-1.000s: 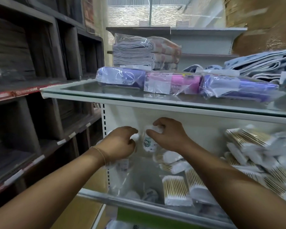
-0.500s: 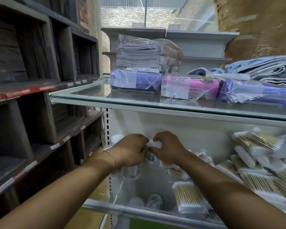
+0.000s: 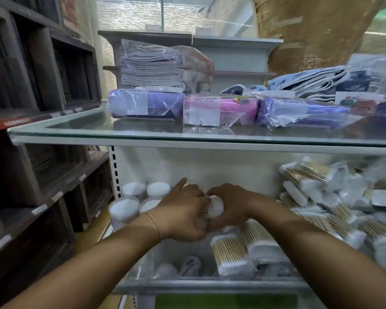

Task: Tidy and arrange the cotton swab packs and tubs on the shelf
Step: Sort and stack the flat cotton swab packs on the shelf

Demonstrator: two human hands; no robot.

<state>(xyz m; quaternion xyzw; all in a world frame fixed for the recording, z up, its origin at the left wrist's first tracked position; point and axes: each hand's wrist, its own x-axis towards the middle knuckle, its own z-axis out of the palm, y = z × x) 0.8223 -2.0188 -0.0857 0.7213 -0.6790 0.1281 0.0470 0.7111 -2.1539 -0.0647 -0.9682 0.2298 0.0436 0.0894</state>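
Note:
On the lower shelf [image 3: 210, 284], both my hands meet around a round cotton swab tub [image 3: 216, 207] with a white top. My left hand [image 3: 183, 212] curls against its left side, index finger pointing up. My right hand [image 3: 230, 206] wraps it from the right. Several round tubs [image 3: 133, 197] stand grouped at the shelf's left end. Flat swab packs [image 3: 228, 253] with wooden sticks lie just below my right wrist, and a loose heap of packs [image 3: 325, 197] fills the right side.
A glass shelf [image 3: 143, 134] runs close above my hands, carrying purple and pink wrapped packs [image 3: 147, 103] and folded cloth [image 3: 156, 63]. Dark wooden cubbies [image 3: 42, 108] line the left. Two small items [image 3: 178, 267] lie at the lower shelf's front rail.
My hands have stayed together on the tub and shifted slightly right along the shelf. The view tipped down and left, bringing the group of standing tubs at the left end into sight.

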